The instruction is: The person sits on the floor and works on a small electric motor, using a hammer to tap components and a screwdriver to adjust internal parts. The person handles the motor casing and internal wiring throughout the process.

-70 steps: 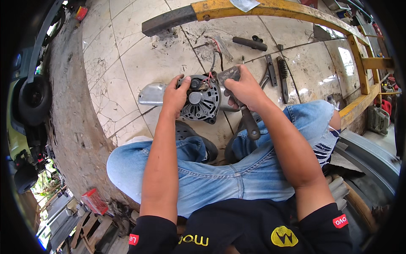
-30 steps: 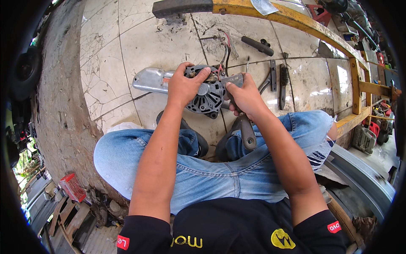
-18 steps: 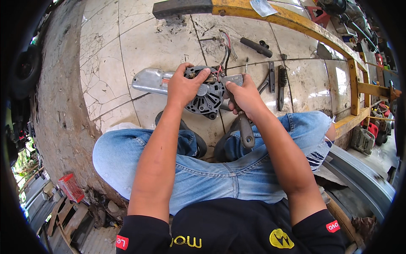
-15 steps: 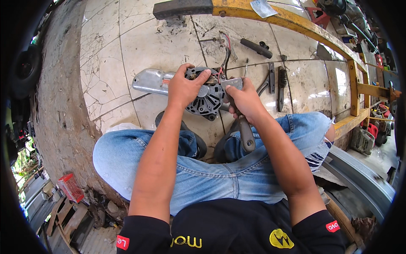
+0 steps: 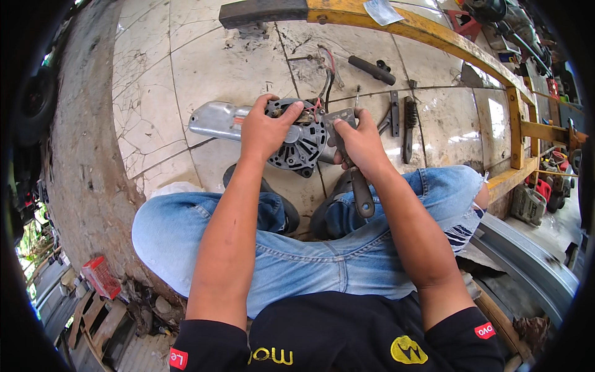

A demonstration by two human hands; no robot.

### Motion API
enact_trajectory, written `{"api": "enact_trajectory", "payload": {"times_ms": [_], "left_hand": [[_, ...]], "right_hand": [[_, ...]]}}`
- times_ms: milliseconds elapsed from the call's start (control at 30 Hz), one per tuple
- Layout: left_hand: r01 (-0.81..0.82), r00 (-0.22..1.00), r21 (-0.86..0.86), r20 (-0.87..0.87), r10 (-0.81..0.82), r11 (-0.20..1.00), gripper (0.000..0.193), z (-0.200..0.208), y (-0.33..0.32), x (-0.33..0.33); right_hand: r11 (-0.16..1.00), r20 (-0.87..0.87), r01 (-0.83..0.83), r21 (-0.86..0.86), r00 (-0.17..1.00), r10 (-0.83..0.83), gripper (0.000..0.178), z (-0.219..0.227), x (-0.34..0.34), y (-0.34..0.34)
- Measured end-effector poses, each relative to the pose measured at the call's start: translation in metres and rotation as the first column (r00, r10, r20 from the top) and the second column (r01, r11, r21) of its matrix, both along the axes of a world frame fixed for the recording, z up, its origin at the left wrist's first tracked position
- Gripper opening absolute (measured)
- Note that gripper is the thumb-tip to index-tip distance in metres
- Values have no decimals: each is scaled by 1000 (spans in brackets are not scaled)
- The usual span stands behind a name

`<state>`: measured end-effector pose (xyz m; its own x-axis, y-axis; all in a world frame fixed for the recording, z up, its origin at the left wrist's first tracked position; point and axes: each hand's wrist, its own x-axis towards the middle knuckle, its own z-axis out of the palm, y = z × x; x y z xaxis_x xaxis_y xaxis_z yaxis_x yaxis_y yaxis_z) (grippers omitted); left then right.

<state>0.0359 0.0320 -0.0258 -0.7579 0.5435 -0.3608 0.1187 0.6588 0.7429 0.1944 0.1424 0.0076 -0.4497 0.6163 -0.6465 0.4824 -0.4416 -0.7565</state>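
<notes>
A round, dark grey alternator with a slotted end cover lies on the tiled floor in front of my feet. My left hand is closed over its left side, the thumb resting on the top near the opening with small brass-coloured parts. My right hand grips a scraper with a broad flat metal blade and a dark handle that has a hole at its end. The blade is at the alternator's right edge, beside red wires; whether it touches is unclear. A long silver metal casing reaches out left from under my left hand.
Farther off lie a dark cylindrical handle, a flat metal bar and a wire brush. A dark cable runs away from the alternator. A yellow metal frame bounds the far and right sides.
The scraper and my right hand have shifted slightly, the blade now tilted a little differently at the alternator's edge. My left hand keeps its hold. The whole view has drifted slightly.
</notes>
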Motion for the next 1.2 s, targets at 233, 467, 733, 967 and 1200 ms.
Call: {"api": "enact_trajectory", "payload": {"times_ms": [233,467,733,967,1200], "left_hand": [[-48,999,-5,9,48,999,72,-1,-4,1],[-71,997,10,-33,71,997,73,1,-1,6],[-92,996,54,26,91,994,62,-2,0,7],[-98,995,40,38,96,994,48,6,2,9],[-86,996,91,34,84,992,53,4,3,9]], "right_hand": [[925,19,193,327,977,-211,25,-39,-3,83],[849,634,-282,447,769,-78,39,-136,42,124],[944,812,-292,153,582,48,54,-166,52,116],[898,827,-384,215,561,42,44,-167,41,133],[668,765,-528,525,637,-96,41,-175,13,192]]}}
